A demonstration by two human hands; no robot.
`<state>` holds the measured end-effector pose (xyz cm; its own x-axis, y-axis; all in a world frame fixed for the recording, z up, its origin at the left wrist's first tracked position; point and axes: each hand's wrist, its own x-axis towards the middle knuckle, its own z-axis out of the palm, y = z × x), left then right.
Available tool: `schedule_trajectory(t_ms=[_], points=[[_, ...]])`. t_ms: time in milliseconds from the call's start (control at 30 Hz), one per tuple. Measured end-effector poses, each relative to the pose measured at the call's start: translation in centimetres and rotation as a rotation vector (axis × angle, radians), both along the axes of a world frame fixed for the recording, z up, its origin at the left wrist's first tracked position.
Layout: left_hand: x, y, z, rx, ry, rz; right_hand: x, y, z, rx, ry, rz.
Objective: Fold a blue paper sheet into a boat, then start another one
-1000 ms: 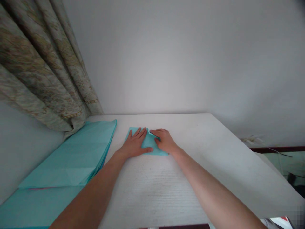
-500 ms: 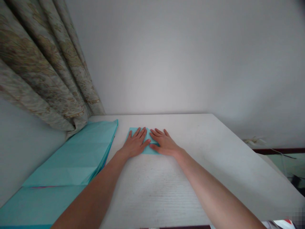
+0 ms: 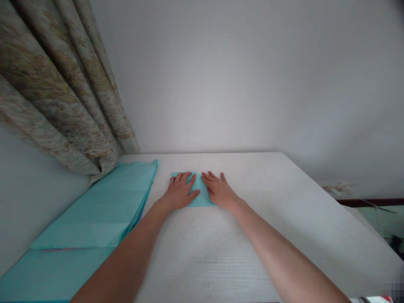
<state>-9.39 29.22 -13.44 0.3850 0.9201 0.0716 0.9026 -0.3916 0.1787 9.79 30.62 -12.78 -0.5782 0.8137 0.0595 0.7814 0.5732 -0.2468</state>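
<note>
A small folded piece of teal paper (image 3: 199,197) lies on the white table (image 3: 277,202). My left hand (image 3: 179,193) rests flat on its left part, fingers spread and slightly bent. My right hand (image 3: 219,191) lies flat on the paper's right edge and the table beside it, fingers stretched out. Both hands press down on the paper and hold nothing. Most of the paper is hidden under the hands.
A stack of large teal paper sheets (image 3: 94,219) lies along the table's left side. A patterned curtain (image 3: 59,88) hangs at the left, its hem touching the stack. A pale wall (image 3: 240,75) stands behind the table. The table's right edge drops off toward dark furniture.
My right hand has flattened a raised flap of the paper and spread its fingers. Both hands now lie flat and the paper looks smaller and flatter.
</note>
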Motion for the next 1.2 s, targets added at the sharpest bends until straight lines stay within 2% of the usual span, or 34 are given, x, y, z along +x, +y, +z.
schedule_trajectory(t_ms=[233, 567, 733, 867, 1067, 1200], points=[[0.5, -0.2, -0.8, -0.078, 0.019, -0.169, -0.5, -0.9, 0.6, 0.023, -0.057, 0.068], [0.4, -0.1, -0.7, -0.042, -0.008, -0.123, -0.8, -1.3, 0.8, 0.027, -0.082, 0.015], [0.2, -0.1, 0.4, 0.03, -0.067, -0.118, -0.8, -1.2, 0.7, 0.031, -0.097, 0.007], [0.1, -0.2, 0.9, 0.109, -0.13, -0.082, -0.6, -1.0, 0.5, 0.111, -0.131, -0.114], [0.0, 0.0, 0.6, 0.12, -0.243, -0.128, -0.3, 0.0, 0.1, 0.153, -0.122, -0.445], [0.1, 0.0, 1.0, 0.145, -0.236, -0.087, -0.3, 0.2, 0.1, 0.184, -0.11, -0.495]])
